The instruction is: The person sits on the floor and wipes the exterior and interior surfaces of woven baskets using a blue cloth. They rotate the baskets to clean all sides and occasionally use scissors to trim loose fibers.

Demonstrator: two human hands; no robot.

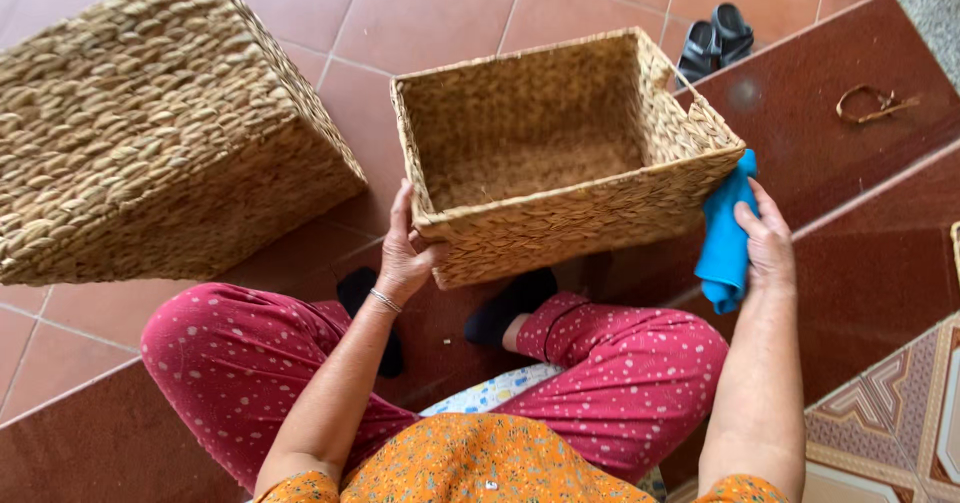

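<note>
I hold an open, empty rectangular woven basket (600,213) up in front of me, tilted so its inside faces me. My left hand (405,253) grips its near left corner, thumb over the rim. My right hand (768,243) presses a bright blue cloth (725,248) against the basket's right outer side, near the corner. The cloth hangs down below that hand.
A larger woven basket (150,133) lies upside down on the tiled floor at the left. A pair of dark sandals (712,41) sits beyond the held basket. A loop of brown cord (872,104) lies on the dark red step at the right. My knees, in red dotted trousers, are below.
</note>
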